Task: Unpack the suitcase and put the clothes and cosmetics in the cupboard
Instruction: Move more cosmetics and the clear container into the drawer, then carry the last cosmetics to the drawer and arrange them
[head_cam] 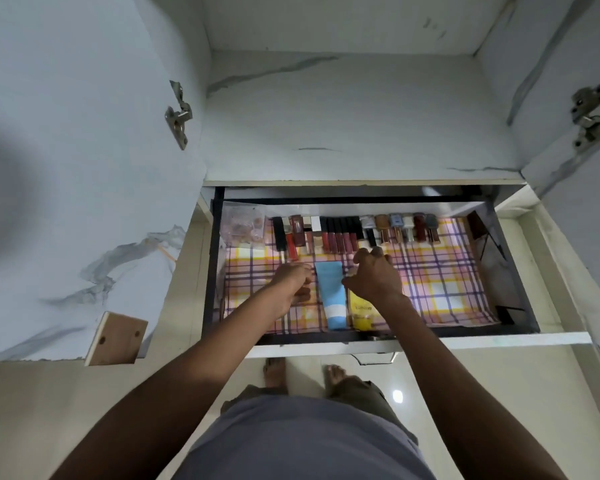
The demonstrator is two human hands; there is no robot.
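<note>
A pulled-out drawer [513, 271] of the cupboard has a plaid liner. Along its back lies a row of lip glosses [336, 237] and nail polish bottles [406, 226]. A blue tube [331, 299] lies near the front, between my hands. My left hand [290, 282] hovers just left of it with fingers curled; whether it holds anything is hidden. My right hand [374, 277] is curled over the top end of a yellow tube [361, 313] that lies right of the blue one.
A clear bag of small items [243, 225] sits in the drawer's back left corner. An open shelf [361, 133] lies above the drawer. Cupboard doors [66, 168] stand open on both sides. My feet [274, 370] are on the pale floor below.
</note>
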